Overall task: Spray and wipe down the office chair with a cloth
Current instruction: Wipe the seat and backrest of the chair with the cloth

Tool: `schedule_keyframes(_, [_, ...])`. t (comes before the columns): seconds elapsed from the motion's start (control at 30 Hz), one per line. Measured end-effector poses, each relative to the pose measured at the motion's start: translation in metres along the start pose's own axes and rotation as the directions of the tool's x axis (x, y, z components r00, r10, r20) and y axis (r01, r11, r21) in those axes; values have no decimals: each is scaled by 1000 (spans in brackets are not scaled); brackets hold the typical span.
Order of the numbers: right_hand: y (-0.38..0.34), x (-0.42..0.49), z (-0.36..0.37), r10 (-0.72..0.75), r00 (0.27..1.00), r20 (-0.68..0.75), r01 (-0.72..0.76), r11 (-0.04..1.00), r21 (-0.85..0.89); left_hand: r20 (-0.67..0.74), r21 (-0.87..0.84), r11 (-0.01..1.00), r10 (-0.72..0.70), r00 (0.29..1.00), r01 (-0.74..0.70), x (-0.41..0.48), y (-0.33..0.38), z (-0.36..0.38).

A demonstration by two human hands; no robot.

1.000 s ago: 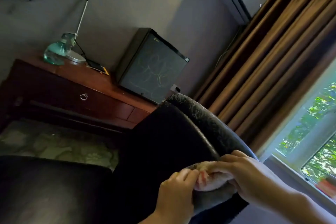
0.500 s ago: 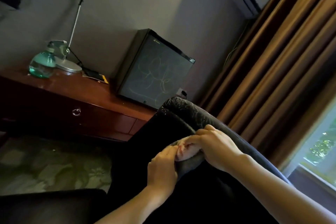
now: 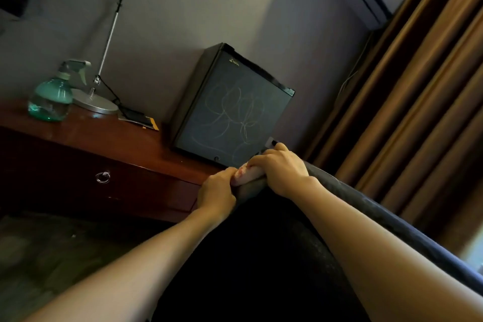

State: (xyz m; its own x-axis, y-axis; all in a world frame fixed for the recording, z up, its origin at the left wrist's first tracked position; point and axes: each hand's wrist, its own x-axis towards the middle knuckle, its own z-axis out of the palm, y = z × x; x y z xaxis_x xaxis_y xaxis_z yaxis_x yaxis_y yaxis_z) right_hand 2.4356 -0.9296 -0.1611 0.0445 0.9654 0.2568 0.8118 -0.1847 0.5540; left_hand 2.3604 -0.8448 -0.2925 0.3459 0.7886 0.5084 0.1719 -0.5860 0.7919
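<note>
Gripping a bunched pale cloth point(image 3: 245, 174) over the far top corner of the chair point(image 3: 261, 256), both hands have their fingers curled round it. The left hand point(image 3: 217, 192) pinches its left end against the backrest edge, and the right hand point(image 3: 281, 172) clamps down from above with its fingertips hooked over the rim. The wipe looks well along, at the end of the top edge. The right knuckles sit just beside the lower corner of the mini fridge point(image 3: 232, 110), so a hard push further out would likely knock them into it. With both arms stretched, that pressure could also roll or swivel the chair toward the desk point(image 3: 104, 138). Wadded this tightly, the cloth probably touches only a narrow strip, so streaks may be left. The spray bottle point(image 3: 51, 98) stands well apart at the desk's far left.
</note>
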Motion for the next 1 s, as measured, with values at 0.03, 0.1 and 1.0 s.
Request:
schedule_keyframes(0.03, [0, -2, 0, 8, 1000, 4, -8, 1000, 16, 7, -2, 1000, 5, 1000, -5, -1, 1, 0])
schedule_keyframes(0.1, [-1, -13, -2, 11, 1000, 12, -12, 999, 48, 23, 1, 1000, 24, 999, -24, -8, 5, -1])
schedule_keyframes(1.0, [9, -404, -152, 146, 989, -22, -140, 976, 169, -12, -268, 880, 404, 915, -392, -320, 209, -5])
